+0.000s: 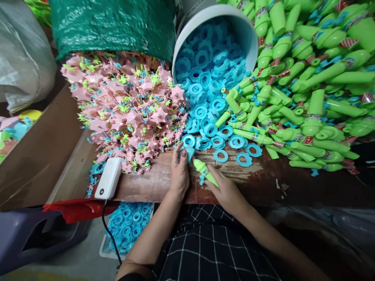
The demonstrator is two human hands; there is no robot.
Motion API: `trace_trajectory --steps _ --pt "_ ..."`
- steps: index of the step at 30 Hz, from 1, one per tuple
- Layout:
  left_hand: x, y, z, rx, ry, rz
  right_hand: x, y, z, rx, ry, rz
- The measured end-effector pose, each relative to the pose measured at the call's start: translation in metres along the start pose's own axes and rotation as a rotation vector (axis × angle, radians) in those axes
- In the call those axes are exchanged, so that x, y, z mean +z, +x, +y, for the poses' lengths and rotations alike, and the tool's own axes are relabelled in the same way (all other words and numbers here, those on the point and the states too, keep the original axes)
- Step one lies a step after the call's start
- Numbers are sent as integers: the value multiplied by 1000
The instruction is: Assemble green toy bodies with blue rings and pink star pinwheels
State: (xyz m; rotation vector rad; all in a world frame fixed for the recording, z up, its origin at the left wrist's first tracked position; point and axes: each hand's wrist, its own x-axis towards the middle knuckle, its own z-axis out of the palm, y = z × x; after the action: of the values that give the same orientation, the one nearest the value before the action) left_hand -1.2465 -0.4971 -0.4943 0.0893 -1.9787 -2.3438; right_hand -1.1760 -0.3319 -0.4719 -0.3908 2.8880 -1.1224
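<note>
Between the thumb and fingers of my left hand (179, 169) is a blue scalloped plastic ring (190, 153), seen partly edge-on. My right hand (225, 187) grips a green plastic toy piece (202, 168) with a rounded, bulbous end and a small blue part on its side. That end points toward the ring, close to it; whether they touch I cannot tell. Loose blue rings (220, 156) lie on the wooden table (155, 183) just beyond my hands. More blue rings spill from a white bucket (215, 11) tipped on its side.
Pink star-shaped parts (134, 117) spill from a green sack (114, 27) at left. Green toy pieces (310, 117) are heaped at right. A white power bank (108, 177) with a black cable sits near the front edge. Below, a white crate (104, 249) holds blue rings.
</note>
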Motion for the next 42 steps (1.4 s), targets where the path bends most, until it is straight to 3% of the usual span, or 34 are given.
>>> trace_trajectory --steps 3,5,8,11,14,17,19,23,25,27,30,32,34,37,38,40,42 --pt "2 -4 -2 -14 -12 -53 3 8 -4 22 -127 -22" --pt "2 -5 -2 -78 -79 -61 3 13 -5 57 -105 31" --pt "1 -4 6 -211 -262 -93 4 19 -2 144 228 75" --pt "-6 2 21 -225 -402 -83 6 22 2 237 690 -64" --pt "-14 11 33 -100 -281 -24 7 23 6 241 836 -105" --pt "-15 16 38 157 60 97 7 23 6 254 844 -35" --pt "-8 14 38 226 149 127 7 23 4 269 808 7" --pt "16 1 33 -135 -267 -104 5 24 -4 242 530 87" --pt "24 -7 32 -236 -432 -163 2 20 -8 274 515 117" --pt "27 -17 32 -250 -494 -207 -1 15 -10 350 780 30" --pt "27 -29 34 -279 -485 -313 -4 6 -7 456 1397 -301" --pt "25 -29 35 -233 -345 -386 -4 5 -2 471 1661 -449" --pt "18 -13 37 -3 -39 -344 -2 8 3 493 1722 -430" --pt "-2 38 46 532 612 28 1 15 9 554 1622 -295" --pt "-11 59 51 629 814 135 2 16 11 567 1590 -266" --pt "-31 99 65 699 1089 179 4 15 11 584 1558 -253" --pt "-48 130 84 731 1216 95 6 12 11 603 1528 -253"
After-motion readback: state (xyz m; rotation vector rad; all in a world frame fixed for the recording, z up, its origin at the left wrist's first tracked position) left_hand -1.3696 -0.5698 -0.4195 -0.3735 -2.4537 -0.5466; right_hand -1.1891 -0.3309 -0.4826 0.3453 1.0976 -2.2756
